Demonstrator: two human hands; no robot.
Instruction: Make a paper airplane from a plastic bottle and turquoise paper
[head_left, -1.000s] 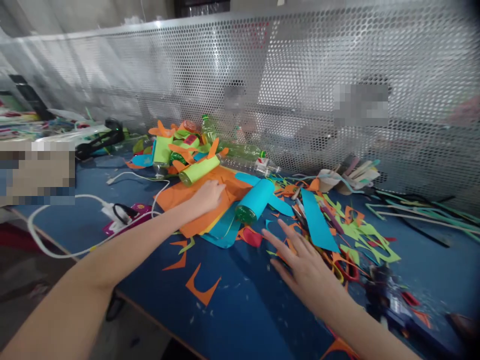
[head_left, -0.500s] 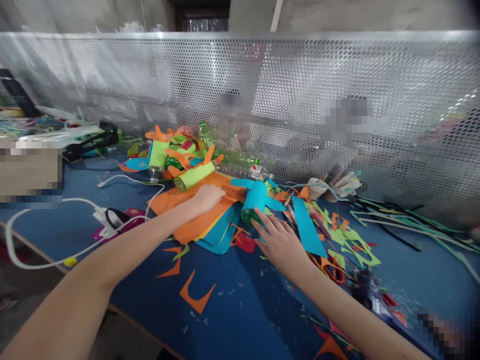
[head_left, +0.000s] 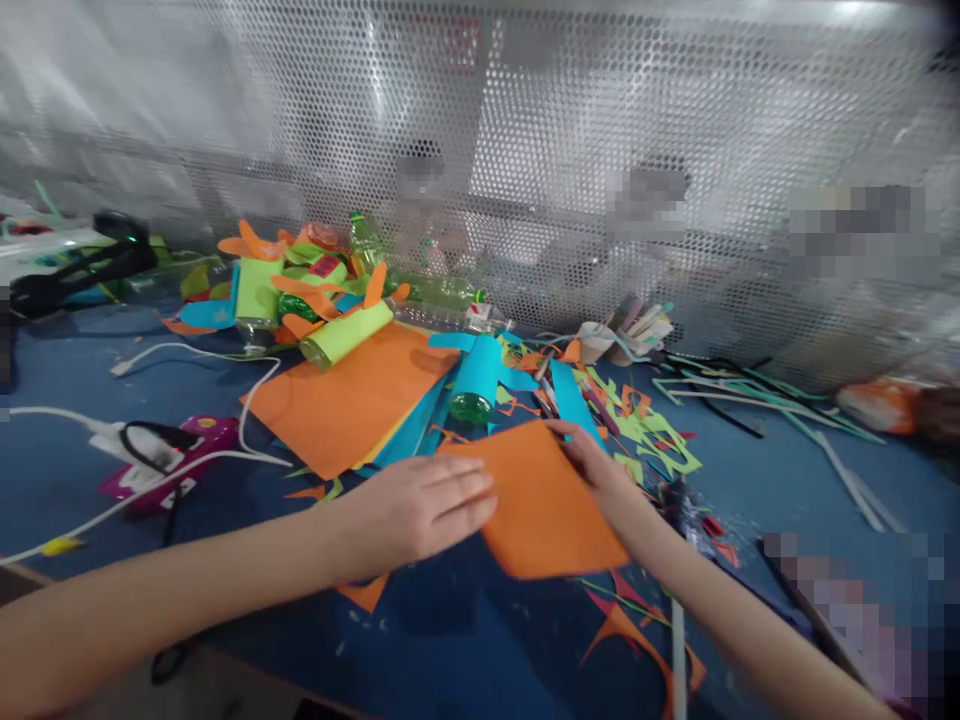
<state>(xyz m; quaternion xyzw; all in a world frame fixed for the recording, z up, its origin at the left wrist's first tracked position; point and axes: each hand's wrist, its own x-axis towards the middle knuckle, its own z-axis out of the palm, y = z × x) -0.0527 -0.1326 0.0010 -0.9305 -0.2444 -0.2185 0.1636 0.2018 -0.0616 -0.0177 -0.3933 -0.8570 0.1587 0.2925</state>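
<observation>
An orange sheet of paper (head_left: pixel 551 510) is held above the front of the blue table, slightly tilted. My left hand (head_left: pixel 420 510) is closed at its left edge, fingers pressed together and thumb hidden. On the sheet's right edge is my right hand (head_left: pixel 596 475), its fingers closed round the upper corner and partly hidden. Just beyond stands a green bottle wrapped in blue paper (head_left: pixel 476 378) with blue strips sticking out. A larger orange sheet (head_left: pixel 352 395) lies farther left, over yellow and blue sheets (head_left: pixel 409 435).
Bottles wrapped in yellow-green paper (head_left: pixel 349 335) crowd the back left. A purple power strip (head_left: pixel 180 460) with white cables lies left. Paper scraps (head_left: pixel 649 430) cover the right side, near a cup of markers (head_left: pixel 634 335). Behind everything rises a perforated metal screen (head_left: pixel 525 150).
A smaller orange sheet has come off the pile toward me and is now between both hands. My right hand has left the blue-wrapped bottle. The view has turned down and right.
</observation>
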